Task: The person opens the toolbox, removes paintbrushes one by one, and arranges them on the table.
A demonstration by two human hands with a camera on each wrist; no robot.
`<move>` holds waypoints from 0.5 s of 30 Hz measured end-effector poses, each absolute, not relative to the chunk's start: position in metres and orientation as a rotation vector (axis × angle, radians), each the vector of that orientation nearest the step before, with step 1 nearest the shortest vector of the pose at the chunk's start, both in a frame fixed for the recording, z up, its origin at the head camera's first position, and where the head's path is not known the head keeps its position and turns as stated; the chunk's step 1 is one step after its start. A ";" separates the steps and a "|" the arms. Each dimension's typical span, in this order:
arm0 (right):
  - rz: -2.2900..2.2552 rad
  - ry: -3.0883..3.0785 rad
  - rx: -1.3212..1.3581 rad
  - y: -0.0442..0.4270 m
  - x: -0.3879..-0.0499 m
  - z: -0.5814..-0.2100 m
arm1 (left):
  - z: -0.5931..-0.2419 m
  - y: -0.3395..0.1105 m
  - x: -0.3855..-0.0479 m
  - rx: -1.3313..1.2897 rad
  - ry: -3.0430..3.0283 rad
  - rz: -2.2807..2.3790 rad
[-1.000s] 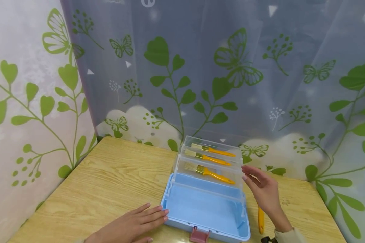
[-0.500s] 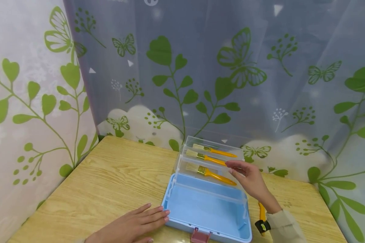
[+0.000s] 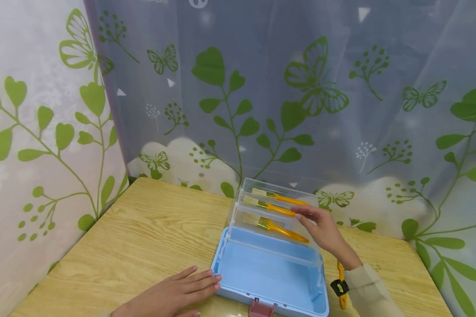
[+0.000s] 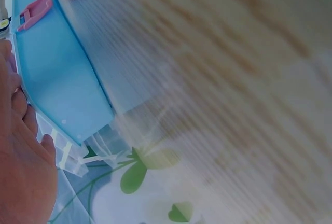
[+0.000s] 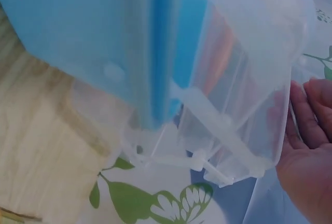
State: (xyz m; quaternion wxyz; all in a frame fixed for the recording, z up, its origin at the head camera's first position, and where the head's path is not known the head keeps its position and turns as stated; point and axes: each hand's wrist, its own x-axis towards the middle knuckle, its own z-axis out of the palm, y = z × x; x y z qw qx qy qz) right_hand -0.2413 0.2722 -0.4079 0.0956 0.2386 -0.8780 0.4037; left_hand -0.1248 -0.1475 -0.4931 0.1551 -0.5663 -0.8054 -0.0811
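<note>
A light blue box [image 3: 269, 273] stands open on the table, its clear tiered trays [image 3: 234, 211] raised at the back. Three paintbrushes with orange handles lie in those trays, one per tier: a back one [image 3: 285, 198], a middle one [image 3: 277, 209] and a front one [image 3: 287, 232]. My right hand [image 3: 321, 224] pinches the handle end of the middle paintbrush between thumb and fingertips. The left hand [image 3: 178, 288] lies with straight fingers against the box's left edge; the left wrist view shows this hand [image 4: 23, 146] along the blue wall.
Partly hidden under my right wrist, another orange-handled brush [image 3: 343, 301] lies on the wooden table [image 3: 143, 229]. A pink latch [image 3: 261, 308] is at the box's front. A patterned curtain [image 3: 262, 88] hangs close behind the table.
My right hand has moved left from the trays' right side to the middle paintbrush, and its thumb has closed in on the handle. The left hand stays in place.
</note>
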 end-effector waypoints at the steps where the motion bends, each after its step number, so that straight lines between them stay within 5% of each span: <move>1: 1.193 -2.616 0.696 0.272 -0.243 -0.408 | -0.493 -0.147 -0.125 -1.623 -2.307 -0.234; 15: 1.097 -2.767 0.687 0.272 -0.257 -0.406 | -0.496 -0.148 -0.126 -1.620 -2.283 -0.221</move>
